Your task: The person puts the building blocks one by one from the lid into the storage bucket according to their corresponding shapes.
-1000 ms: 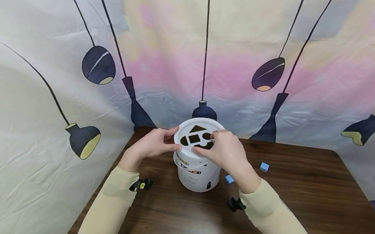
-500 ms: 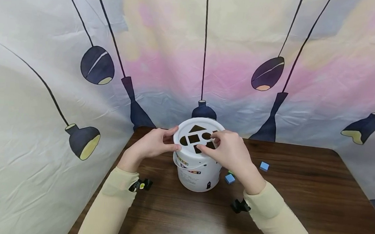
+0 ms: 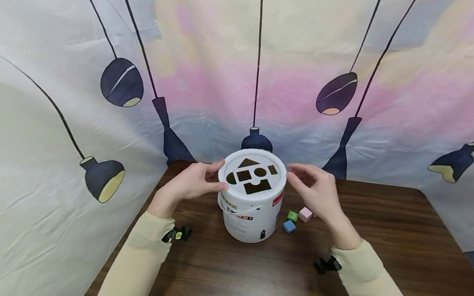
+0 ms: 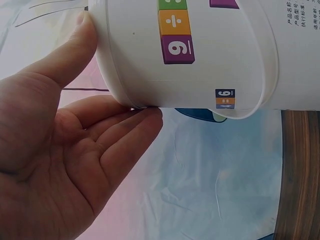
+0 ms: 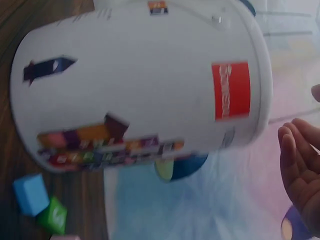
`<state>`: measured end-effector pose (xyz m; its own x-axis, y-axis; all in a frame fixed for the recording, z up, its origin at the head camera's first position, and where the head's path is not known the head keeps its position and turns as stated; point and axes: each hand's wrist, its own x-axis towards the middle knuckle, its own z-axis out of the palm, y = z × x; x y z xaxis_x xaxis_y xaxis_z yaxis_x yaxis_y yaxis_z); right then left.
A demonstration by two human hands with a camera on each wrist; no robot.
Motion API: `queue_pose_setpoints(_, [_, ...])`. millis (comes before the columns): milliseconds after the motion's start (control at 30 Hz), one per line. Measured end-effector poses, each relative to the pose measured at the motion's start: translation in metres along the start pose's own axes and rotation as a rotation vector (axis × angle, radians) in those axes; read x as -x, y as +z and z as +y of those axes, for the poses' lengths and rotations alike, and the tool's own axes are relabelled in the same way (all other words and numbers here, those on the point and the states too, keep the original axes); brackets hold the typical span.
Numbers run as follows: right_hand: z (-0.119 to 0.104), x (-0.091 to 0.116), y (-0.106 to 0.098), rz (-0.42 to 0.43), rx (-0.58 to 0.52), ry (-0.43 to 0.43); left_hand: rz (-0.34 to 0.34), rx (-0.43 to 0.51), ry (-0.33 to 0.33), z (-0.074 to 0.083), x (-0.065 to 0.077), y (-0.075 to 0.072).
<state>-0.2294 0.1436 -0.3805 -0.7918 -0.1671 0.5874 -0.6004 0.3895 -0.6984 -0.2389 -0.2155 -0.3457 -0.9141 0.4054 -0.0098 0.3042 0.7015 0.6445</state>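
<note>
**White shape-sorter bucket [image 3: 249, 228] standing straight up, left hand [image 3: 192, 180] on the rim**

So the bucket's on the wood-grain table [image 3: 251, 279], right between the two hands. Its long axis is vertical, base flat down, lid [image 3: 275, 181] facing the ceiling. It only looks tipped over in the wrist views because those cameras sit sideways. The lid is on, with its cutouts showing: triangle, square, circle, half-round, small rectangle, plus a bigger notched slot. The bail handle [image 4: 272, 60] hangs down on the person's side, and a red label [image 5: 231, 90] faces off to the right.

The left hand has its thumb on the near-left of the rim and its fingers, pretty straight and lying together, against the far-left side. Thumb and fingers are spread well apart around the edge. I'd say that's a brace to stop the bucket sliding, more than a real grip.

Right hand [image 3: 315, 189] is just beside the rim on the other side, fingers gathered and slightly bent, thumb apart from them. I can't see anything pinched in it.

Beside the base on the right: blue cube [image 3: 289, 226], green cube [image 3: 292, 216] with a 3 on it, pink cube [image 3: 305, 214]. Probably parked there for easy reach. Behind it all is a lamp-print backdrop [image 3: 221, 86].
</note>
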Motion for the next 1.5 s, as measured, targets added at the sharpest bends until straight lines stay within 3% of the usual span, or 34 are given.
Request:
queue_pose_setpoints(233, [0.034,0.015,-0.026,0.014,-0.022,0.142,0.01,-0.013,0.008,-0.001,0.0,0.0])
queue_pose_setpoints(400, [0.068,0.028,-0.046,-0.006,0.021,0.306,0.003,-0.009,0.01,0.0,0.001,0.0])
queue_pose_setpoints(533, [0.102,0.039,-0.061,-0.068,0.12,0.416,0.008,-0.019,0.009,0.0,0.002,0.0])
queue_pose_setpoints(733, [0.143,0.054,-0.073,-0.181,0.217,0.515,-0.002,0.002,0.01,0.0,0.002,0.0])
queue_pose_setpoints(1000, [0.168,0.067,-0.075,-0.355,0.299,0.551,0.001,0.015,0.016,0.001,0.002,0.0])
queue_pose_setpoints(1500, [0.171,0.069,-0.068,-0.383,0.402,0.505,-0.001,0.001,0.017,0.001,0.002,-0.001])
